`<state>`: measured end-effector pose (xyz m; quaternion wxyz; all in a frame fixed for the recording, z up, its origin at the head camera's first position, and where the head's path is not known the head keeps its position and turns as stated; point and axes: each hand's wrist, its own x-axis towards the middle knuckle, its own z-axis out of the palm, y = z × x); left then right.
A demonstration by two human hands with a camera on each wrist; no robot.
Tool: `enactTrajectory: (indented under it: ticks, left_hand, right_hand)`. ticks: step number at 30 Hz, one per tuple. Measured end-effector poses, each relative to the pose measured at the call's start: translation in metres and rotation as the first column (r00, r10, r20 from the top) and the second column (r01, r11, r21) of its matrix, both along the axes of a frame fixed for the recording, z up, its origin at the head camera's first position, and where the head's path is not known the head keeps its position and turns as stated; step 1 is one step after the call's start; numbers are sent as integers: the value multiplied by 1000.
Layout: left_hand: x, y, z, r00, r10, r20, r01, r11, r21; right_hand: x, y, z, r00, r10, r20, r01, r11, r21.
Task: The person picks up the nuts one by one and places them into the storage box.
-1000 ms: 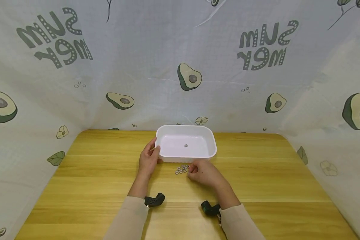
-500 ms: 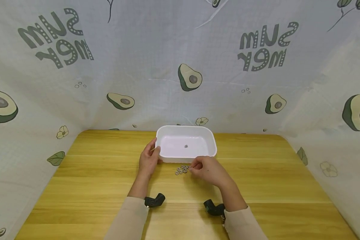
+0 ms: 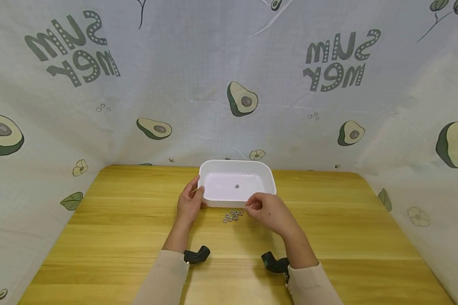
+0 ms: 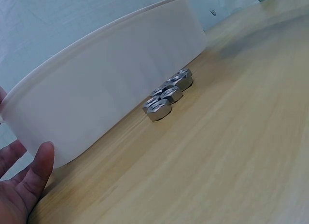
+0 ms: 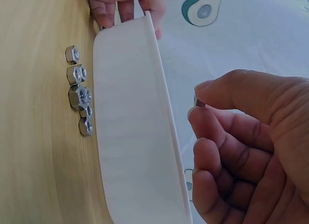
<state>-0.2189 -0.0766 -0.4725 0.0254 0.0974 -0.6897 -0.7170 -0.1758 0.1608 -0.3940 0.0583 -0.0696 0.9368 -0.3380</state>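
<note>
A white tray (image 3: 236, 203) stands on the table with one metal nut (image 3: 237, 186) in it. My left hand (image 3: 188, 205) holds the tray's left end, thumb against the outer wall near the front corner and the other fingers along the end. Between thumb and index finger my right hand (image 3: 271, 212) pinches a small metal nut (image 5: 198, 102), mostly covered by the fingertips. That hand is raised at the tray's front right, close to the rim. Several hex nuts (image 4: 160, 109) lie in a cluster on the table just in front of the tray; one is larger.
The wooden table (image 3: 110, 237) reaches back to a white cloth (image 3: 198, 84) printed with avocados and lettering, which hangs behind and at both sides. A black wrist camera (image 3: 197, 254) sits on the left wrist, another black wrist camera (image 3: 275, 263) on the right.
My right hand has lifted a nut from the right of the cluster and moved it up and slightly right, toward the tray's front rim. The left hand and tray stay in place.
</note>
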Motion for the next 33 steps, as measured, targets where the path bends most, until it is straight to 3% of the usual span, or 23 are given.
enactTrajectory:
  ticks: [18,33]
  left_hand:
    - [-2,-1,-3,1000,-1,-16,1,1000,3]
    - [-2,-2,-3,1000,-8,-10,8,1000,18]
  right_hand:
    - [-27,-1,8,991,21,-129,-7,995,103]
    - [-60,-7,-3,995,38,-96,-22,987,158]
